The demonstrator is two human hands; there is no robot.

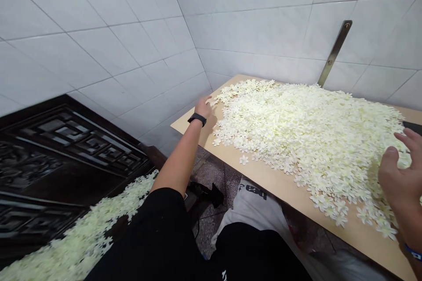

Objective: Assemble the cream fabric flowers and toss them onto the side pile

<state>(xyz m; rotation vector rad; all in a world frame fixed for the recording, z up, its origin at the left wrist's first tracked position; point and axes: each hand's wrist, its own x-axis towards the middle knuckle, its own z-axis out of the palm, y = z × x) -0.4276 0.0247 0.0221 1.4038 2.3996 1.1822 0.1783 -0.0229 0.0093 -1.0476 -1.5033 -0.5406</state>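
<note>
A wide heap of white artificial flower heads [306,127] with pale yellow centres covers most of a light wooden board [263,171]. At the heap's left end, my left hand [203,106] is over the board, its fingers reaching toward the nearest flowers, with nothing visible in them. A black band [197,119] circles that wrist. On the far right, my right hand [400,171] is held beside the heap with thumb and fingers spread apart. Part of it runs out of the picture, and a blue band [413,252] shows at its wrist. One single flower [244,160] lies near the board's front edge.
White tiled walls [257,30] meet in a corner behind the board. A metal bracket [334,55] rises on the back wall. To the left, more white flowers [89,228] lie before a dark carved wooden panel [66,153]. A dark object [412,127] touches the right picture edge.
</note>
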